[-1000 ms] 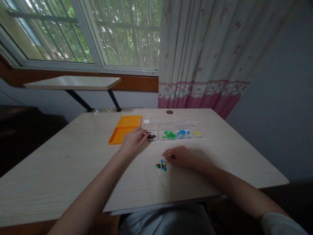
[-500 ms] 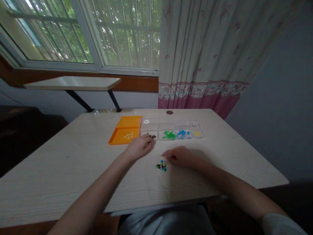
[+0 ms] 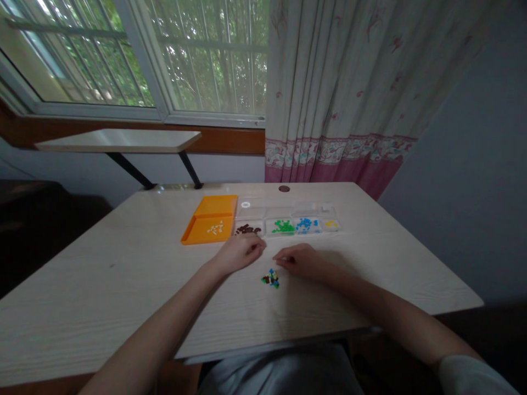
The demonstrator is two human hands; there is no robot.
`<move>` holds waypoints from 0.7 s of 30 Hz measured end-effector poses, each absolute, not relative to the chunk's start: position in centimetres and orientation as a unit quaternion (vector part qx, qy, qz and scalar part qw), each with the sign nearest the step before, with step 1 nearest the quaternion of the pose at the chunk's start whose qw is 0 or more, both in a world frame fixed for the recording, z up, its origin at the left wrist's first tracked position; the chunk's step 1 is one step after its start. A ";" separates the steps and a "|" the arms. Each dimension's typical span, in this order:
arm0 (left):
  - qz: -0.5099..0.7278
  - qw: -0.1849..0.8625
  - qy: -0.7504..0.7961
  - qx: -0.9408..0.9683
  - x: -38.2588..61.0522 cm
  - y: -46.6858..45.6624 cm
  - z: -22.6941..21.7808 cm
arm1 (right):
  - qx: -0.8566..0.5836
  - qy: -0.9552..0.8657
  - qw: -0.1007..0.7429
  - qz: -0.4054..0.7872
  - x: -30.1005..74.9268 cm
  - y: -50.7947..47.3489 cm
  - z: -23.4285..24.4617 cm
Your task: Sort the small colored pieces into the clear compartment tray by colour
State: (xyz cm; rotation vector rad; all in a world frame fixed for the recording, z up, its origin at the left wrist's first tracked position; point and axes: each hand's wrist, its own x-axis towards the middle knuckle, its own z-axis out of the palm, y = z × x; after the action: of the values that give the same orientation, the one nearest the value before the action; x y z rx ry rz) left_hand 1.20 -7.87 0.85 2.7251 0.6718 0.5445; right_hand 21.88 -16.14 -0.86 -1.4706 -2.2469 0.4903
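Observation:
My left hand [image 3: 241,253] is on the table just in front of the compartment of dark brown pieces [image 3: 248,229], its fingers curled together. Anything held in them is too small to see. My right hand [image 3: 302,260] lies opposite, thumb and finger pinched; I cannot make out what is between the tips. Just below its fingertips is a small cluster of building bricks [image 3: 270,278] in blue, green, brown and pale yellow. Neither hand appears to touch this cluster.
An open orange case [image 3: 193,232] holds small whitish pieces [image 3: 215,227]. Beside it, clear boxes hold green pieces [image 3: 283,226], blue pieces [image 3: 305,224] and yellow pieces [image 3: 330,224]. A raised shelf [image 3: 123,140] stands at the back left, below the window.
My left hand has drawn back from the brown pieces towards my right hand, uncovering their compartment. My right hand has hardly moved; a pale bit seen at its fingertips no longer shows clearly.

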 end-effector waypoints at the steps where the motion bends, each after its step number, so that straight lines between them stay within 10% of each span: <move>1: 0.194 0.145 0.233 0.942 1.3 -8.0 0.9 | -0.535 -0.789 0.237 0.187 21.9 -16.0 -0.9; 21: 0.316 0.001 0.179 0.932 3.0 -10.2 0.3 | -0.508 -0.585 0.411 0.481 21.8 -14.4 -1.0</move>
State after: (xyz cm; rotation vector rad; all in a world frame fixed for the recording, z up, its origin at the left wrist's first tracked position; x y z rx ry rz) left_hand 2.98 -10.20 0.29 2.9265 0.5617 0.9912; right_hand 21.82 -14.36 -0.97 -1.2778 -1.4710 1.2107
